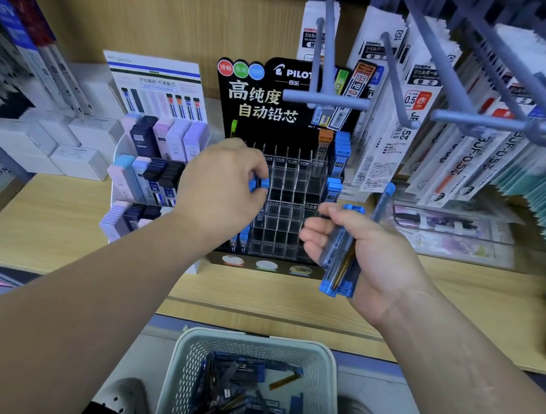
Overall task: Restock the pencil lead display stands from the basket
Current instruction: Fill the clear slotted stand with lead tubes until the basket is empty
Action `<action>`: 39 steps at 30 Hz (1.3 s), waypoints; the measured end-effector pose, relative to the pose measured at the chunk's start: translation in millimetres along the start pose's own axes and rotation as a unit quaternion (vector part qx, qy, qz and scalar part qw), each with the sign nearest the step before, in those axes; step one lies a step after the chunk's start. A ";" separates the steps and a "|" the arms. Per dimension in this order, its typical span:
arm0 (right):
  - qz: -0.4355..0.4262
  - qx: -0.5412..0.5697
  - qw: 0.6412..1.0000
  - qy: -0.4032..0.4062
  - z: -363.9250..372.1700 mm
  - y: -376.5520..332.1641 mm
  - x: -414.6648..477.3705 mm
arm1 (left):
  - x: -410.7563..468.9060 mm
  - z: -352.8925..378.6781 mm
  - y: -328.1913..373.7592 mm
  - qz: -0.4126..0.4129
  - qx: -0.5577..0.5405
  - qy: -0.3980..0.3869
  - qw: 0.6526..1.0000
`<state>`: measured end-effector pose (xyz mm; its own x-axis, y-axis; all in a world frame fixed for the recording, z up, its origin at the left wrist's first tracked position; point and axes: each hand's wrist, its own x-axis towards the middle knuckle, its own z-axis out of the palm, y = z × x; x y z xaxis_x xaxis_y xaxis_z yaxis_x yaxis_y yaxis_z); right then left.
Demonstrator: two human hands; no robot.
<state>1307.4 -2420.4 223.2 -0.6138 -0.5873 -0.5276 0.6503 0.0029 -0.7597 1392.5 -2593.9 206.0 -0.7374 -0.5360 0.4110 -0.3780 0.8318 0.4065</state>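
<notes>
The left grip (222, 187) pinches a blue-capped lead case (261, 183) at the black, clear-slotted display stand (285, 208); right grip (372, 264), nearer, clasps a bundle of blue-capped transparent lead tubes (340, 258).

The left hand (223, 184) and right hand (377, 263) were bare, as were both forearms (85, 287); white clogs (127, 401) with round holes covered the feet.

Pale wood shelf (59, 216) with a wood-grain back panel (150, 16) — grey peg hooks (324, 100) overhead at right.

Wooden shelf (42, 221): black lead stand (266, 104), white lead stand (156, 84) beside, white boxes (34, 142), clear case (449, 227).
</notes>
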 end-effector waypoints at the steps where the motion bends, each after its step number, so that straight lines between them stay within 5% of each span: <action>1: 0.005 0.010 1.000 -0.004 0.3 -0.7 -0.4 | 0.0 -0.8 0.1 0.001 0.005 -0.001 1.000; 5: 0.017 0.025 0.999 -0.034 0.3 -3.3 -1.1 | -0.5 -5.5 -0.2 -0.002 0.002 0.005 1.000; 7: 0.024 -0.003 0.997 -0.071 0.1 -3.4 -2.1 | -2.1 -10.2 10.3 -0.023 -0.082 -0.011 0.996; 10: 0.028 -0.054 0.990 -0.130 2.2 -1.7 -5.9 | -6.3 -19.7 34.0 -0.116 -0.303 -0.124 0.938; 14: 0.006 -0.113 0.983 -0.142 6.1 0.0 -9.2 | -11.4 -23.5 42.1 -0.149 -0.390 -0.197 0.887; 39: -0.010 -0.150 0.977 -0.148 6.3 8.1 -4.2 | -8.3 -26.0 37.2 -0.215 -0.352 -0.208 0.887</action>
<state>1318.0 -2423.0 221.7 -0.4393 -0.7986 -0.4115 0.4515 0.1997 -0.8696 1399.0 -2562.3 238.9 -0.8073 -0.5613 -0.1825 -0.3397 0.1889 0.9214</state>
